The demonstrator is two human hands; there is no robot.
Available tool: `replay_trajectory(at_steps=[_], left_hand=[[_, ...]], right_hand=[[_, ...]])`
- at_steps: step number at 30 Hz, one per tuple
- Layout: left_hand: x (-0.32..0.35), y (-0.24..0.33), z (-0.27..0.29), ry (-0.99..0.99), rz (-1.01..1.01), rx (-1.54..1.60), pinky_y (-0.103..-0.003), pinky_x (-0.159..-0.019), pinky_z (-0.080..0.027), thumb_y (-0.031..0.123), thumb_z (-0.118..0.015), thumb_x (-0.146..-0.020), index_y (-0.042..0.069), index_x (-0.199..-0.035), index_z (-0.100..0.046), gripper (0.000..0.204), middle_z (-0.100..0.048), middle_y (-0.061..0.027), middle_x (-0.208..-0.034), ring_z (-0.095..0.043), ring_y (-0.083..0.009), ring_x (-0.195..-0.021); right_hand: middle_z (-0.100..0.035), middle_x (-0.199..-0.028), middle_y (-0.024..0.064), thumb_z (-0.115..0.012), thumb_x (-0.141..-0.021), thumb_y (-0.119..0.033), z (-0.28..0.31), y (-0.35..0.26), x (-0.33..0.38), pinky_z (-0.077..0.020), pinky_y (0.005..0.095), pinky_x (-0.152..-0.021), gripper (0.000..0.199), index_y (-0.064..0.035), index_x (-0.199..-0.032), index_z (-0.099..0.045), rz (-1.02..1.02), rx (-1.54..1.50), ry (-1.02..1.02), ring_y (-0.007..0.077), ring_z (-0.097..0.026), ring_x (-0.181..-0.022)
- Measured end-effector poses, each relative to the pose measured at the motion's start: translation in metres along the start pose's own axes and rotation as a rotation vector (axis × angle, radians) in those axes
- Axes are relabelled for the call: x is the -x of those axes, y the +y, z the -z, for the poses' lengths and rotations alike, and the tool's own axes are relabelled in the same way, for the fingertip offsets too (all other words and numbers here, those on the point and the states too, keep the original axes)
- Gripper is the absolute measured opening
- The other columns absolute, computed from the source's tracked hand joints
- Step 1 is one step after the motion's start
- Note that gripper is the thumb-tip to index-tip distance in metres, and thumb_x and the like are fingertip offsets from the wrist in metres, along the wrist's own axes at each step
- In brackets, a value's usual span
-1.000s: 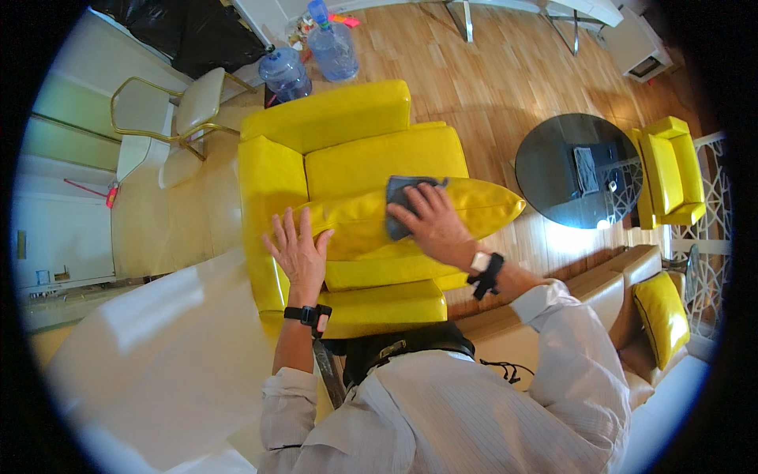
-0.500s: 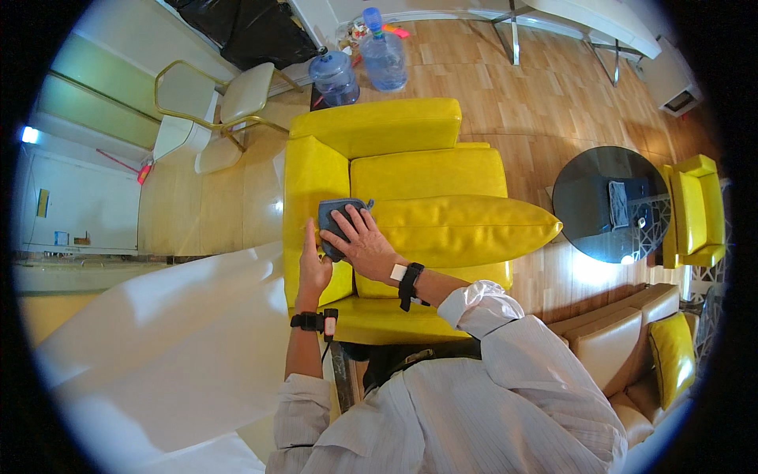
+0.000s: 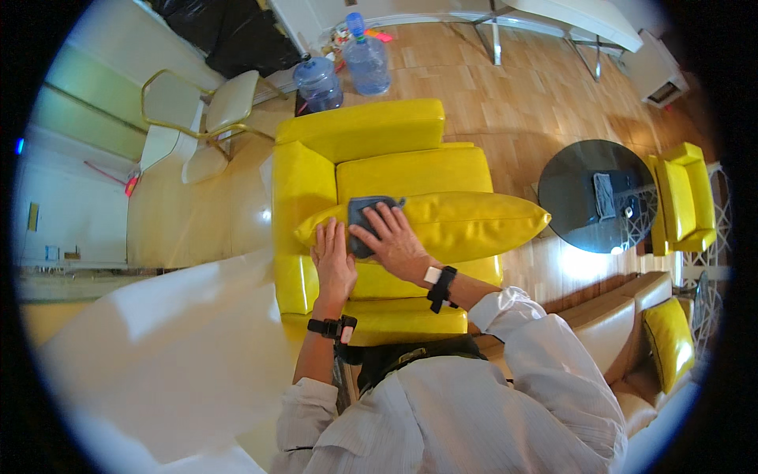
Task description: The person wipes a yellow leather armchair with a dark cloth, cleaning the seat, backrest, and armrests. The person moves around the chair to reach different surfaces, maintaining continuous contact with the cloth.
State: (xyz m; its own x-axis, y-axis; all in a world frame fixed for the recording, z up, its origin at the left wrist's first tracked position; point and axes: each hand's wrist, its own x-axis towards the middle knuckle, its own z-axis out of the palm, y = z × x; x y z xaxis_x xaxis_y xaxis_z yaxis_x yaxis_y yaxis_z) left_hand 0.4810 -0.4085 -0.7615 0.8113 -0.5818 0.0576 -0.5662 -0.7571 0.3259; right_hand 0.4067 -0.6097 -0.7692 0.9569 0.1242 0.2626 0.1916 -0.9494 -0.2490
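A grey folded cloth (image 3: 359, 212) lies against the top of a long yellow cushion (image 3: 482, 227), left of its middle. My right hand (image 3: 400, 249) presses on the cloth, palm down, with its fingers spread and covering part of it. Flat on the cushion's left part rests my left hand (image 3: 334, 265), fingers stretched out, just left of the cloth and holding nothing. The cushion stands on edge across the seat of a yellow armchair (image 3: 410, 170), its pointed right end reaching past the seat. Both wrists wear black straps.
A round dark glass table (image 3: 564, 189) and a small yellow armchair (image 3: 685, 197) stand to the right. Blue water bottles (image 3: 367, 67) are behind the chair. White sheeting (image 3: 174, 347) spreads at the left; a tan sofa (image 3: 604, 344) sits at the lower right.
My right hand and the cloth have slid rightward along the cushion, uncovering its left end. My left hand has turned from edge-on to flat on the cushion. The view has shifted slightly.
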Motion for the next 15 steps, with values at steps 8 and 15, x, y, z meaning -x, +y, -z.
replay_trajectory(at_steps=[8, 15], left_hand=[[0.005, 0.027, 0.004, -0.042, 0.005, -0.096, -0.08, -0.128, -0.013, 0.013, -0.078, -0.097, 0.014, -0.17, -0.042, 0.081, -0.025, -0.0116, -0.184, -0.018, -0.04, -0.171], [-0.009, 0.085, -0.023, -0.091, -0.225, -0.075, -0.081, -0.128, -0.012, 0.02, -0.082, -0.098, 0.015, -0.17, -0.042, 0.083, -0.033, -0.0106, -0.181, -0.025, -0.0367, -0.169]], right_hand=[[-0.046, -0.169, 0.0201, -0.083, -0.093, -0.048, 0.045, 0.064, 0.078, -0.0292, 0.0618, -0.131, 0.081, -0.0218, -0.163, -0.051, -0.127, -0.008, 0.012, 0.0458, -0.038, -0.159], [-0.046, -0.169, 0.0201, -0.087, -0.089, -0.041, 0.065, 0.07, 0.12, -0.0291, 0.0627, -0.13, 0.083, -0.0219, -0.162, -0.052, -0.274, 0.074, 0.032, 0.0459, -0.038, -0.159]])
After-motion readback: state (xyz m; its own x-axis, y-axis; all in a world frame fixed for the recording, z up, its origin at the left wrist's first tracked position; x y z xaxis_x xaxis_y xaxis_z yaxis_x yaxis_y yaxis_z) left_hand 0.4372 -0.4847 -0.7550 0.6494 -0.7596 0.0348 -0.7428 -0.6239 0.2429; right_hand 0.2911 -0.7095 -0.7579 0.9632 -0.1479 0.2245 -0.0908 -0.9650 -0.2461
